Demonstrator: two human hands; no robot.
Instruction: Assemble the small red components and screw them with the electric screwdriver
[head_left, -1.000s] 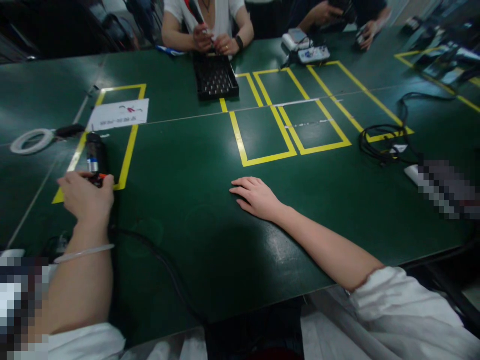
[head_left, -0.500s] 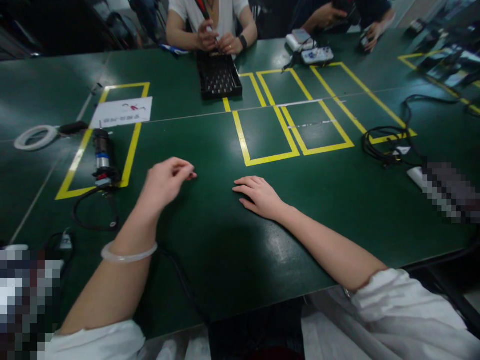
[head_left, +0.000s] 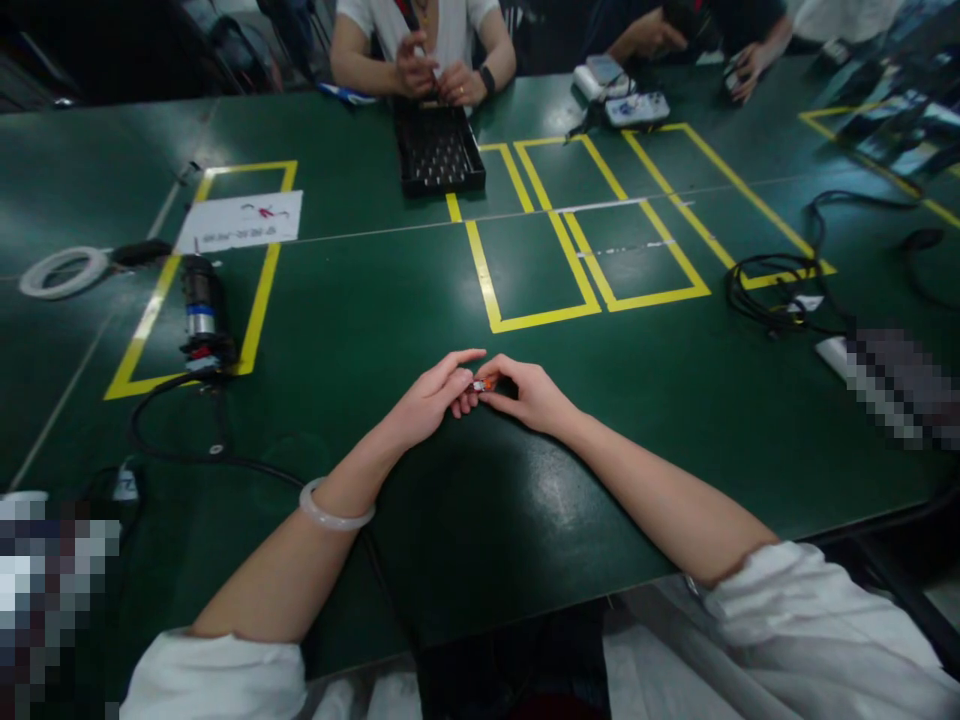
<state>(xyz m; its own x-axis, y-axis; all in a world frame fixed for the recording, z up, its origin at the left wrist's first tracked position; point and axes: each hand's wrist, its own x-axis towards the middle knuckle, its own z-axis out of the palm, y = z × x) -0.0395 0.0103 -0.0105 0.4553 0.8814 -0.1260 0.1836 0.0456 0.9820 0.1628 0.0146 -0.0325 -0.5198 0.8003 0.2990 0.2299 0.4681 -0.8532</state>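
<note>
My left hand (head_left: 429,402) and my right hand (head_left: 534,394) meet over the green table in front of me. Between their fingertips is a small part, orange and silver (head_left: 482,384), too small to name more exactly. The left thumb presses on its left end, with the index finger stretched out above. My right thumb and fingers pinch its orange end. Fingers cover much of the part.
Left of me stands a black cylindrical tool (head_left: 201,305) with a cable, beside a printed sheet (head_left: 241,220) and a white ring (head_left: 64,272). Across the table a person works over a black tray (head_left: 440,150). Coiled black cable (head_left: 772,285) lies right, past yellow tape outlines (head_left: 546,320).
My left hand has moved right to meet my right hand. The right fingers, spread on the table before, now pinch the small part, which has come into view between the hands.
</note>
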